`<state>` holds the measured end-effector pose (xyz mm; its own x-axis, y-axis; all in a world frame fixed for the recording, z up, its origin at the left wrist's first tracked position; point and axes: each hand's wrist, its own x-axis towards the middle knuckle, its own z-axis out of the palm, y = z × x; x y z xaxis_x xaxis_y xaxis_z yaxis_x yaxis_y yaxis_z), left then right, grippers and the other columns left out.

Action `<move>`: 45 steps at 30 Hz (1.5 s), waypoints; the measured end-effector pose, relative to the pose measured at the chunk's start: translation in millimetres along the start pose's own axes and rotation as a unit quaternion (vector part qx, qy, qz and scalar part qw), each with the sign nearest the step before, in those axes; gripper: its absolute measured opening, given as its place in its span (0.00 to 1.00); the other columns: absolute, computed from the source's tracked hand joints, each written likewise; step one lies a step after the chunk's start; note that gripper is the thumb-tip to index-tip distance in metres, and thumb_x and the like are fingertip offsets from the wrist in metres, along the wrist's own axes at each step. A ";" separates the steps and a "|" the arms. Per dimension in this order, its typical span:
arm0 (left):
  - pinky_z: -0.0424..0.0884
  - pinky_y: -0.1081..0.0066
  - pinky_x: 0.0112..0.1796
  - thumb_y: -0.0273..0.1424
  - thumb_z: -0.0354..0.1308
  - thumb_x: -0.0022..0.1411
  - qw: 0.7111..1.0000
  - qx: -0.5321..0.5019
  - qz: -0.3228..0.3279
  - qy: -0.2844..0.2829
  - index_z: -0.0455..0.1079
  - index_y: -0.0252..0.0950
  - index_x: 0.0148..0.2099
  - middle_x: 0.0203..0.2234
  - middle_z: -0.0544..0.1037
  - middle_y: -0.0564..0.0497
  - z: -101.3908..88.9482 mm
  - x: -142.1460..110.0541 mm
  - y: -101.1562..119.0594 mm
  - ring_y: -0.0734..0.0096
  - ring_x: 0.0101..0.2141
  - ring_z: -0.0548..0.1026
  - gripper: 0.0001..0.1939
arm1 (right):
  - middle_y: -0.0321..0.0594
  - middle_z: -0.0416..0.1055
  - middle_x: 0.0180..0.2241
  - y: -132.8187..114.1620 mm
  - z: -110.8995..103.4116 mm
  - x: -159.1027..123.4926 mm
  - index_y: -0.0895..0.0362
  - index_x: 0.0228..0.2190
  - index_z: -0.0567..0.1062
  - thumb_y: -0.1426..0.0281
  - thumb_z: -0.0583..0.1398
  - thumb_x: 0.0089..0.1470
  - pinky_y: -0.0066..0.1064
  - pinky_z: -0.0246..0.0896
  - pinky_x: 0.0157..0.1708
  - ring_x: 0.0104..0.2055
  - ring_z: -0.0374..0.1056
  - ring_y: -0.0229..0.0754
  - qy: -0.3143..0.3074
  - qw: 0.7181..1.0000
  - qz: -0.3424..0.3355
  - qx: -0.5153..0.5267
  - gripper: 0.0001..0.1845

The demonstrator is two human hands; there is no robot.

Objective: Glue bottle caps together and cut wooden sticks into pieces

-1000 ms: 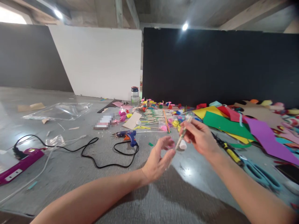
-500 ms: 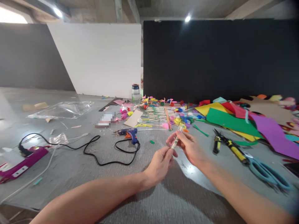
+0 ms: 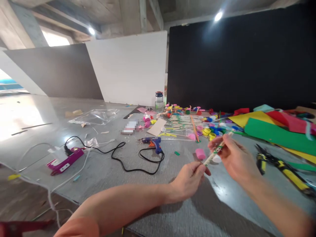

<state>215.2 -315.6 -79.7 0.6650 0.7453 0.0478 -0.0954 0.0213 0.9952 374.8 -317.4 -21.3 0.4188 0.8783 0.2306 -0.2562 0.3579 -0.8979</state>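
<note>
Both hands hold one thin wooden stick (image 3: 214, 154) with small green pieces on it, tilted up to the right above the grey table (image 3: 148, 197). My left hand (image 3: 191, 179) pinches its lower end with closed fingers. My right hand (image 3: 233, 157) grips its upper part, fingers closed round it. A pink cap (image 3: 200, 153) and a white cap (image 3: 216, 159) lie on the table just behind the stick.
A blue glue gun (image 3: 153, 142) with a black cord lies left of the hands. A purple power strip (image 3: 65, 159) sits further left. Coloured caps and sticks (image 3: 197, 123), foam sheets (image 3: 271, 131), yellow-handled pliers (image 3: 283, 164), a jar (image 3: 159, 100) and a plastic bag (image 3: 96, 116) lie around.
The view has swung left. My left hand closed on the stick's lower end, which it did not hold a second ago. The pink cap now lies on the table.
</note>
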 end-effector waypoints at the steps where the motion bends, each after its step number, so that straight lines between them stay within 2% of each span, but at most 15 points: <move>1: 0.52 0.74 0.23 0.45 0.47 0.70 1.000 0.017 0.000 0.002 0.70 0.33 0.39 0.19 0.57 0.59 -0.7 -0.4 -0.7 0.78 0.21 0.54 0.21 | 0.36 0.77 0.25 1.3 0.7 -1.3 0.54 0.23 0.81 0.54 0.73 0.42 0.26 0.68 0.29 0.28 0.73 0.37 0.000 1.000 0.007 0.001 0.17; 7: 0.58 0.74 0.26 0.44 0.44 0.72 0.995 0.097 0.014 0.026 0.74 0.31 0.43 0.20 0.61 0.56 -3.9 0.0 4.8 0.75 0.23 0.59 0.24 | 0.39 0.77 0.23 12.3 2.1 -12.0 0.54 0.28 0.82 0.51 0.72 0.42 0.30 0.67 0.23 0.26 0.73 0.43 -0.015 0.998 0.061 -0.026 0.20; 10: 0.59 0.74 0.26 0.42 0.45 0.72 0.993 0.109 0.031 0.026 0.74 0.32 0.43 0.21 0.62 0.56 -4.6 -0.1 8.4 0.75 0.24 0.61 0.22 | 0.38 0.76 0.22 9.0 2.7 -14.1 0.53 0.28 0.82 0.50 0.73 0.36 0.31 0.66 0.24 0.25 0.71 0.43 0.014 0.998 0.059 -0.028 0.22; 13: 0.62 0.73 0.29 0.39 0.48 0.71 0.990 0.109 0.089 0.031 0.74 0.34 0.45 0.25 0.68 0.53 -4.6 -3.0 12.9 0.73 0.27 0.65 0.17 | 0.37 0.73 0.21 -2.1 5.8 -15.8 0.53 0.25 0.80 0.51 0.74 0.35 0.31 0.63 0.26 0.24 0.67 0.40 0.060 0.996 0.062 -0.027 0.21; 17: 0.67 0.69 0.37 0.36 0.53 0.69 0.979 0.097 0.136 0.113 0.72 0.35 0.48 0.38 0.75 0.48 -4.0 -4.6 25.4 0.70 0.35 0.70 0.12 | 0.32 0.56 0.12 -9.8 11.3 -21.9 0.51 0.20 0.74 0.48 0.68 0.47 0.34 0.50 0.21 0.18 0.53 0.38 0.025 0.994 0.087 -0.057 0.21; 20: 0.68 0.68 0.40 0.37 0.58 0.66 0.972 0.047 0.137 0.184 0.68 0.35 0.53 0.43 0.74 0.45 -5.8 1.8 37.9 0.69 0.38 0.70 0.16 | 0.32 0.49 0.12 -1.2 12.1 -29.7 0.52 0.14 0.68 0.45 0.64 0.51 0.34 0.43 0.19 0.17 0.45 0.37 -0.030 0.985 0.127 -0.111 0.28; 22: 0.68 0.67 0.41 0.38 0.60 0.64 0.970 0.010 0.135 0.201 0.69 0.35 0.52 0.41 0.74 0.47 -9.4 8.0 45.1 0.69 0.38 0.70 0.18 | 0.33 0.51 0.12 8.2 10.0 -34.9 0.52 0.12 0.65 0.44 0.64 0.49 0.33 0.42 0.18 0.17 0.45 0.37 -0.066 0.977 0.143 -0.143 0.31; 24: 0.67 0.68 0.39 0.39 0.60 0.63 0.973 -0.008 0.131 0.190 0.72 0.34 0.43 0.33 0.74 0.50 -14.1 13.1 51.0 0.70 0.34 0.69 0.13 | 0.33 0.53 0.12 16.8 6.6 -39.0 0.52 0.15 0.68 0.43 0.65 0.47 0.32 0.43 0.18 0.17 0.47 0.37 -0.097 0.969 0.154 -0.167 0.29; 27: 0.66 0.71 0.33 0.36 0.58 0.63 0.981 -0.039 0.116 0.153 0.68 0.35 0.29 0.23 0.68 0.54 -20.1 16.0 57.6 0.74 0.27 0.67 0.12 | 0.33 0.55 0.11 24.3 1.8 -41.4 0.52 0.21 0.72 0.42 0.65 0.47 0.31 0.43 0.17 0.16 0.48 0.38 -0.131 0.956 0.177 -0.192 0.26; 29: 0.65 0.72 0.29 0.36 0.56 0.63 0.978 -0.068 0.113 0.158 0.66 0.35 0.28 0.21 0.66 0.55 -22.0 15.6 59.9 0.75 0.25 0.66 0.13 | 0.34 0.56 0.11 25.9 0.1 -41.1 0.52 0.21 0.72 0.42 0.63 0.49 0.31 0.45 0.17 0.16 0.48 0.38 -0.147 0.951 0.187 -0.198 0.26; 32: 0.64 0.73 0.29 0.40 0.57 0.63 0.974 -0.088 0.125 0.165 0.68 0.35 0.32 0.22 0.67 0.55 -22.0 15.0 57.6 0.75 0.25 0.66 0.13 | 0.34 0.57 0.12 26.5 -0.5 -40.4 0.52 0.22 0.73 0.42 0.62 0.50 0.30 0.45 0.17 0.16 0.50 0.38 -0.161 0.945 0.185 -0.217 0.26; 36: 0.60 0.73 0.25 0.45 0.59 0.62 0.987 -0.062 0.109 0.098 0.65 0.35 0.25 0.17 0.66 0.55 -21.9 17.6 48.2 0.77 0.21 0.63 0.20 | 0.34 0.56 0.11 27.5 -1.4 -41.4 0.52 0.22 0.73 0.41 0.60 0.52 0.31 0.44 0.17 0.15 0.49 0.38 -0.183 0.933 0.196 -0.239 0.27; 38: 0.58 0.73 0.25 0.45 0.58 0.62 0.983 -0.052 0.119 0.127 0.63 0.36 0.24 0.17 0.64 0.56 -24.6 20.2 47.1 0.78 0.21 0.61 0.21 | 0.35 0.60 0.13 26.5 -1.9 -41.7 0.51 0.26 0.75 0.42 0.60 0.53 0.32 0.47 0.19 0.17 0.53 0.40 -0.192 0.933 0.196 -0.234 0.25; 41: 0.58 0.73 0.27 0.46 0.58 0.62 0.964 -0.042 0.147 0.216 0.62 0.36 0.24 0.20 0.63 0.56 -32.8 25.1 52.3 0.77 0.24 0.59 0.22 | 0.37 0.67 0.17 23.4 -0.5 -41.9 0.51 0.30 0.76 0.44 0.62 0.53 0.33 0.53 0.21 0.19 0.58 0.42 -0.199 0.934 0.196 -0.222 0.23; 45: 0.62 0.73 0.32 0.44 0.56 0.64 0.955 -0.065 0.159 0.241 0.66 0.35 0.32 0.24 0.66 0.55 -41.2 31.0 60.1 0.76 0.27 0.64 0.17 | 0.36 0.64 0.15 24.1 7.3 -45.3 0.52 0.28 0.77 0.44 0.64 0.50 0.31 0.51 0.18 0.16 0.55 0.39 -0.184 0.942 0.204 -0.191 0.23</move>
<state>199.5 -263.8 -21.9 0.1713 0.9475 0.2700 -0.3488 -0.1980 0.9161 343.3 -346.3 -50.6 0.0040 0.9937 -0.1117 0.0316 -0.1117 -0.9932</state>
